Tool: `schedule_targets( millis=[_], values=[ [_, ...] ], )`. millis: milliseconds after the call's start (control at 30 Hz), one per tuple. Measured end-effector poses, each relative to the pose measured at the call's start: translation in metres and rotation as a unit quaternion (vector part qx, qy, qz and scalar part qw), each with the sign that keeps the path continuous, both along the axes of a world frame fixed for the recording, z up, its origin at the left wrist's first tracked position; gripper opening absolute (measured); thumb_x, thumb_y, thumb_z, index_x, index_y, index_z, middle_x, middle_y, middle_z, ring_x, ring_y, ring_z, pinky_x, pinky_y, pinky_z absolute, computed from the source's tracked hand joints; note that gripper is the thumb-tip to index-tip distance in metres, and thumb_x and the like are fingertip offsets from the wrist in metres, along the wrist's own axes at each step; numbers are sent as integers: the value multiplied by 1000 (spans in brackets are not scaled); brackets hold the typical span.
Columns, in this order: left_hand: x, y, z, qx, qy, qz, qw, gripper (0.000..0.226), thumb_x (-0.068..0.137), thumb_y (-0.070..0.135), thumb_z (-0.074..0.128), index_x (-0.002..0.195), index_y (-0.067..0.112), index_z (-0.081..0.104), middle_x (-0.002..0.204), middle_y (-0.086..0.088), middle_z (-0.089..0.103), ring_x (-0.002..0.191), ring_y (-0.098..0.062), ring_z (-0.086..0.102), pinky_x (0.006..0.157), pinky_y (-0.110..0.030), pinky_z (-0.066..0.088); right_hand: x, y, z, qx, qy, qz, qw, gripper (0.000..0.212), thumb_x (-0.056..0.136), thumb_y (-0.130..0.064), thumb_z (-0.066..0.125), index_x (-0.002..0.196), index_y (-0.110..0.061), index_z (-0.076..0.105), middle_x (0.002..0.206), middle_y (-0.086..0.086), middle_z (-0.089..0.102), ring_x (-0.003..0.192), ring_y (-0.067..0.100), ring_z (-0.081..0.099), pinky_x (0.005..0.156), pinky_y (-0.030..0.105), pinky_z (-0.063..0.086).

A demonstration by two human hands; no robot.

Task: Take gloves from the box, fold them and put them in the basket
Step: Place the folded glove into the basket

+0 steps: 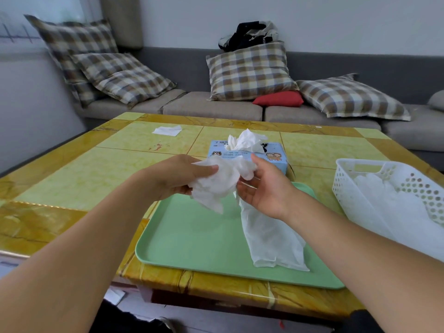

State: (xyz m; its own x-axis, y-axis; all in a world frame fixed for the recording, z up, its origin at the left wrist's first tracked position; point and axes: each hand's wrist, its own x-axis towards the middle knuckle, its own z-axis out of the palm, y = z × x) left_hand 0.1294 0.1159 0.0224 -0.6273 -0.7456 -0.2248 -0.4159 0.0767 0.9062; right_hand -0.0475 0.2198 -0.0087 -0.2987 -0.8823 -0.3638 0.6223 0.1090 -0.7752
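Note:
A crumpled white glove (pixel 216 183) hangs in the air above the green tray (pixel 192 236). My left hand (pixel 177 175) pinches its left side, thumb on top. My right hand (pixel 262 186) holds the glove's other end between thumb and fingers. A second translucent glove (pixel 271 239) hangs down from my right hand and lies along the tray. Behind my hands stands the blue glove box (pixel 271 155), with more white gloves (pixel 245 140) sticking out of its top. At the right sits the white perforated basket (pixel 360 174), with folded gloves (pixel 394 207) inside.
The yellow tiled table (pixel 96 179) carries everything. A white scrap of paper (pixel 167 130) lies at its far left. A grey sofa (pixel 216 106) with checked cushions runs behind the table.

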Motion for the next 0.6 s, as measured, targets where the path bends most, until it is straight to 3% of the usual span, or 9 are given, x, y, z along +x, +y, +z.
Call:
schedule_targets(
  millis=[67,167,267,367,467,600],
  values=[
    [-6,1,-3,16,31,45,998,33,94,35,69,109,6,72,110,-15,75,86,-22,69,89,-40,58,0,2,4,-24,130,29,991,46,85,-38,79,120,-11,65,105,9,73,80,21,72,66,31,60],
    [-15,4,-5,14,60,79,995,36,97,38,64,110,5,70,106,-14,76,82,-20,73,69,-30,61,15,8,3,-51,393,57,916,78,66,-28,95,132,-24,52,122,1,66,97,20,73,75,35,62],
    [-21,10,-3,19,81,86,993,40,94,43,66,104,5,72,93,-10,78,73,-19,75,59,-25,58,31,9,0,-65,433,34,899,99,65,-23,96,146,-33,39,116,1,67,95,19,73,82,39,62],
    [-23,13,0,-24,79,111,990,45,88,50,70,91,6,73,78,-7,73,58,-13,69,52,-22,54,28,5,0,-71,411,20,908,79,72,-16,91,138,-29,50,101,9,76,90,21,75,81,40,62],
    [-20,9,0,-100,33,121,987,53,83,59,71,69,10,57,52,-2,52,39,-13,47,42,-20,38,24,8,1,-83,366,46,926,36,80,-6,83,112,-11,68,89,17,73,75,22,73,67,35,61],
    [-18,7,3,-140,-6,126,982,64,74,72,71,59,18,39,45,3,33,36,-14,29,40,-19,24,16,12,-2,-76,313,56,945,8,86,-6,77,92,-7,72,79,10,74,63,19,70,57,28,57]
  ],
)
